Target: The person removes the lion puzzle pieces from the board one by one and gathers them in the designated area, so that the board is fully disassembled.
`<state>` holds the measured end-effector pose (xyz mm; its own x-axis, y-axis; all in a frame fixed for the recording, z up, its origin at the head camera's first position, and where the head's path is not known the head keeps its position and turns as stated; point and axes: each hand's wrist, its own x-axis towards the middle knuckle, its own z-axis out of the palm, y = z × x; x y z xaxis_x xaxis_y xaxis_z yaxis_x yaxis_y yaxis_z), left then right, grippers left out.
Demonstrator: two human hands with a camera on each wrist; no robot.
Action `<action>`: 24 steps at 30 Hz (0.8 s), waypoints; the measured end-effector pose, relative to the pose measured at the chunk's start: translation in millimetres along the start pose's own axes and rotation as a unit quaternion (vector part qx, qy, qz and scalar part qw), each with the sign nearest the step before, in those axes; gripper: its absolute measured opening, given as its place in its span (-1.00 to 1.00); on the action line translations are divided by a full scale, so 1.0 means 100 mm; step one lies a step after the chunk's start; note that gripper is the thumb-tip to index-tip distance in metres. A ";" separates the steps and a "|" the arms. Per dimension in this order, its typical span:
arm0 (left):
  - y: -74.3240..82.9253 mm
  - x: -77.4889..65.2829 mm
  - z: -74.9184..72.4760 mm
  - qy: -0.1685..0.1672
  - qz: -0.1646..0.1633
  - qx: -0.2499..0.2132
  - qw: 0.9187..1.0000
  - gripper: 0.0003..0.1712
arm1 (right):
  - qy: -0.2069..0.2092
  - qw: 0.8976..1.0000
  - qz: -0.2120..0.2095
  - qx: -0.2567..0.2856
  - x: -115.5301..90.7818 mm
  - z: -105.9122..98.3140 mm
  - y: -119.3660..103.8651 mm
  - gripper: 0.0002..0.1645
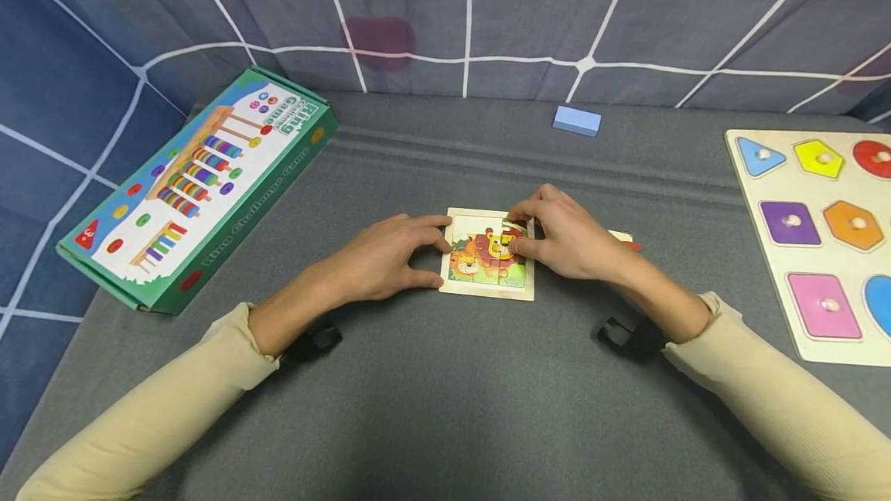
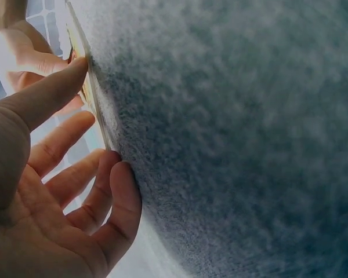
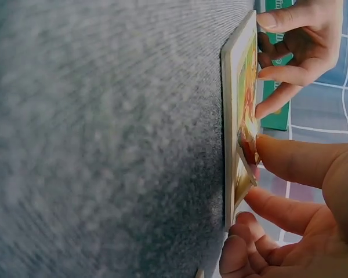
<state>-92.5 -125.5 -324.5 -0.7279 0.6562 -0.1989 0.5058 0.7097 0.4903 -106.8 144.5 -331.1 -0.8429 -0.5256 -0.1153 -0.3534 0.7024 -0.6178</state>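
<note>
Box [image 1: 202, 184], green and white, lay at far left on the grey surface [image 1: 418, 400]. Left hand [image 1: 383, 257], digits spread, touched the left edge of the wooden puzzle board [image 1: 476, 225], flat at centre. Right hand [image 1: 567, 234] pinched a tilted puzzle piece [image 1: 513, 228] above the board's upper right part. Farther right stood a blue block [image 1: 576, 121], behind, then a shape board [image 1: 777, 250].

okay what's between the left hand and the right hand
The puzzle board, partly filled, lies between the left hand and right hand; the head view shows it.
</note>
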 end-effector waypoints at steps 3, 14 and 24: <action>0.00 0.01 0.00 -0.006 0.008 0.008 1.000 -0.45 | -0.004 1.000 0.007 -0.007 0.02 -0.01 -0.01 -0.60; 0.02 0.00 -0.04 -0.050 0.024 0.054 0.997 -0.49 | -0.030 0.999 0.024 0.036 0.06 -0.04 0.02 -0.61; 0.02 0.00 -0.03 -0.058 0.020 0.055 0.997 -0.50 | -0.040 0.999 0.030 0.016 0.06 -0.05 -0.01 -0.59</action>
<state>-93.1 -124.5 -320.8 -0.6515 0.7049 -0.2805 0.5859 0.7024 0.4042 -113.4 143.1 -326.7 -0.8266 -0.5209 -0.2132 -0.2892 0.7181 -0.6331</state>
